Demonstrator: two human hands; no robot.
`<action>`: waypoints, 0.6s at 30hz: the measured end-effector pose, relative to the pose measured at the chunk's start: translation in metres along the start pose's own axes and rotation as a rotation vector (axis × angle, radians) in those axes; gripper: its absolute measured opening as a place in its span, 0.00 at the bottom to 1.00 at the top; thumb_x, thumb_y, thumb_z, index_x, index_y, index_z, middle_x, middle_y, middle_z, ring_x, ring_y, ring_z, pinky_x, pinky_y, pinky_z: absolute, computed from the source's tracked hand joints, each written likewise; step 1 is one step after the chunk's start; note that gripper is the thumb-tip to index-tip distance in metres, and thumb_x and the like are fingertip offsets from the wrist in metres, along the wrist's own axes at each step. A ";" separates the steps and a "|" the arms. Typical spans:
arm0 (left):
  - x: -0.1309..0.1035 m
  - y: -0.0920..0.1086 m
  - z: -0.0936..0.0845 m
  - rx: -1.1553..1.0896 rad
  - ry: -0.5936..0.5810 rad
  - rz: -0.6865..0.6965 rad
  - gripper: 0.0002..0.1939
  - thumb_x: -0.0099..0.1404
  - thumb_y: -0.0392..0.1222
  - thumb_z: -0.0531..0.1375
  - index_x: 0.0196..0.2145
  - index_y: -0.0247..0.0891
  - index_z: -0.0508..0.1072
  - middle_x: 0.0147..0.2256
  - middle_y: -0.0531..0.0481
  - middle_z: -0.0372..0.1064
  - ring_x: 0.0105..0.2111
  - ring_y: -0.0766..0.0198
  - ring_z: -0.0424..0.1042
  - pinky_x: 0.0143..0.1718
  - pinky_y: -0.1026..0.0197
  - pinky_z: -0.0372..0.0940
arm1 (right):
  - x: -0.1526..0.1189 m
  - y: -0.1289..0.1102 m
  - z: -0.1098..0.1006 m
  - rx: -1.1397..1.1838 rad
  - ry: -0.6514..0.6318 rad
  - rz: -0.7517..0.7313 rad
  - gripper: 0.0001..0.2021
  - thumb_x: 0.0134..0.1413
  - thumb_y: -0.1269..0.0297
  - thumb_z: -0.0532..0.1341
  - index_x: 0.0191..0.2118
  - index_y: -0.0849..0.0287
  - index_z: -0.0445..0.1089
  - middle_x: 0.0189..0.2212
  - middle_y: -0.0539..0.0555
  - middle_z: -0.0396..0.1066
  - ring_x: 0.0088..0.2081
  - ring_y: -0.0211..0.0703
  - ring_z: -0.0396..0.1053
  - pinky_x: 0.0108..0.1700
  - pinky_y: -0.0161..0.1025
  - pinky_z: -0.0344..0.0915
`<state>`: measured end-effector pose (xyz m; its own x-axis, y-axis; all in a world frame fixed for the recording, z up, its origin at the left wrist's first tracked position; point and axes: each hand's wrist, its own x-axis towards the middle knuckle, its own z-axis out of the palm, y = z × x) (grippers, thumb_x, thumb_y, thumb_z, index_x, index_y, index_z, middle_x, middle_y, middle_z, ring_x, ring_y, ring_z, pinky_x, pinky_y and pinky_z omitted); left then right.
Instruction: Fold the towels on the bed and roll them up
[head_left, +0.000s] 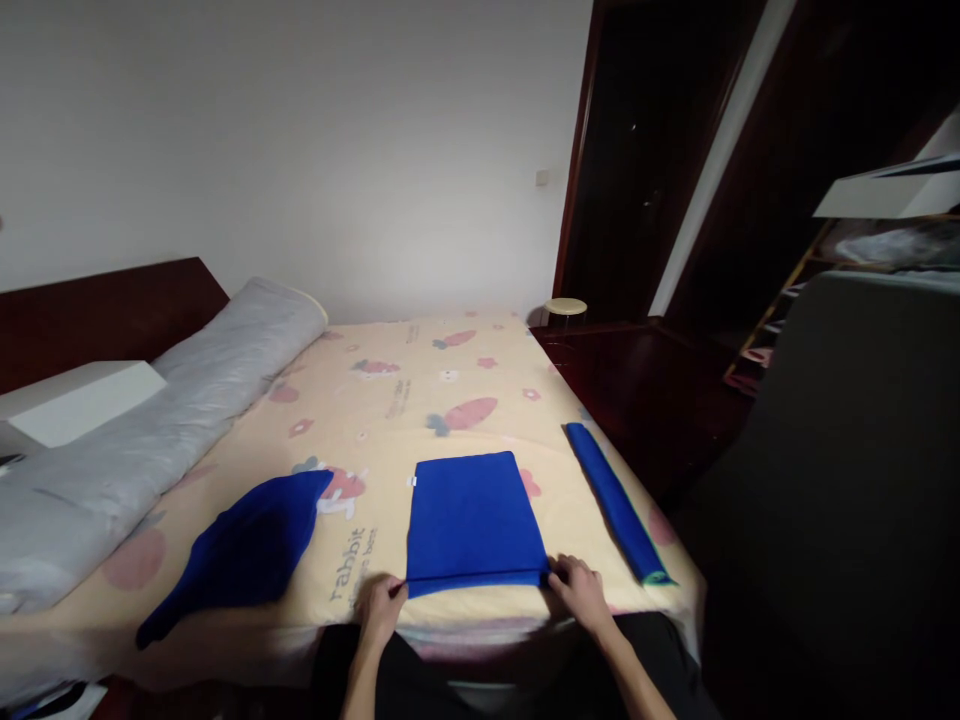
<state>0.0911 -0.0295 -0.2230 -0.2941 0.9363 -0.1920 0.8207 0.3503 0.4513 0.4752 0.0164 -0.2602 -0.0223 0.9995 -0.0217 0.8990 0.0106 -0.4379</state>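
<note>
A blue cloth [476,515] lies flat on the bed [390,410], its near edge folded over in a narrow strip. My left hand [385,602] pinches the near left corner of this cloth. At the near right corner, my right hand [576,585] has its fingers closed on the fold. To the right lies a rolled blue cloth [615,505] with a green edge. Another blue cloth [244,545] is spread unevenly to the left, one end reaching the bed's near edge.
A long grey bolster [180,400] runs along the left side, with a white box [90,395] on it. Beyond the bed stand a round stool [566,306] and a dark door [652,150]. A dark grey panel [855,480] rises at the right.
</note>
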 end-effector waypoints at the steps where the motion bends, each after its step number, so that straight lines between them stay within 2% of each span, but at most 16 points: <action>1: 0.000 0.001 0.001 0.007 0.014 -0.013 0.12 0.64 0.42 0.54 0.28 0.41 0.75 0.29 0.55 0.76 0.35 0.64 0.74 0.37 0.64 0.60 | -0.001 -0.001 0.000 -0.018 0.017 0.004 0.14 0.54 0.60 0.53 0.42 0.55 0.72 0.43 0.57 0.74 0.48 0.52 0.69 0.47 0.44 0.59; 4: 0.000 0.005 0.006 0.036 0.072 -0.053 0.11 0.63 0.42 0.55 0.27 0.41 0.74 0.28 0.53 0.76 0.36 0.60 0.74 0.39 0.59 0.59 | -0.004 -0.008 -0.001 -0.071 0.072 0.021 0.13 0.56 0.60 0.55 0.43 0.57 0.71 0.42 0.59 0.73 0.48 0.55 0.68 0.47 0.47 0.58; 6: -0.002 0.011 0.011 0.054 0.134 -0.058 0.08 0.63 0.40 0.54 0.30 0.41 0.74 0.31 0.51 0.76 0.38 0.58 0.74 0.41 0.57 0.58 | -0.007 -0.014 0.000 -0.111 0.123 0.015 0.11 0.57 0.62 0.55 0.42 0.58 0.70 0.39 0.59 0.72 0.45 0.56 0.68 0.46 0.48 0.58; 9: -0.006 0.023 0.018 0.072 0.238 0.005 0.11 0.62 0.33 0.52 0.38 0.41 0.72 0.39 0.48 0.76 0.44 0.58 0.72 0.45 0.56 0.57 | -0.011 -0.025 0.006 -0.176 0.248 -0.121 0.12 0.55 0.73 0.52 0.42 0.59 0.69 0.35 0.57 0.70 0.40 0.52 0.67 0.43 0.46 0.58; 12: -0.012 0.038 0.026 0.079 0.300 0.084 0.15 0.61 0.28 0.50 0.40 0.41 0.72 0.39 0.49 0.75 0.42 0.61 0.72 0.44 0.57 0.56 | -0.014 -0.038 0.017 -0.191 0.304 -0.250 0.18 0.51 0.81 0.49 0.41 0.57 0.69 0.35 0.55 0.70 0.38 0.48 0.67 0.42 0.43 0.58; 18: -0.028 0.070 0.046 0.107 0.433 0.221 0.09 0.65 0.38 0.53 0.39 0.44 0.73 0.37 0.50 0.74 0.43 0.57 0.70 0.45 0.54 0.57 | -0.019 -0.072 0.028 -0.147 0.314 -0.292 0.14 0.52 0.77 0.53 0.40 0.57 0.70 0.38 0.56 0.69 0.40 0.49 0.64 0.43 0.43 0.57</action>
<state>0.1794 -0.0322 -0.2264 -0.2655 0.9201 0.2879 0.9254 0.1595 0.3437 0.3989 -0.0040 -0.2536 -0.1708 0.9141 0.3678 0.9279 0.2748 -0.2521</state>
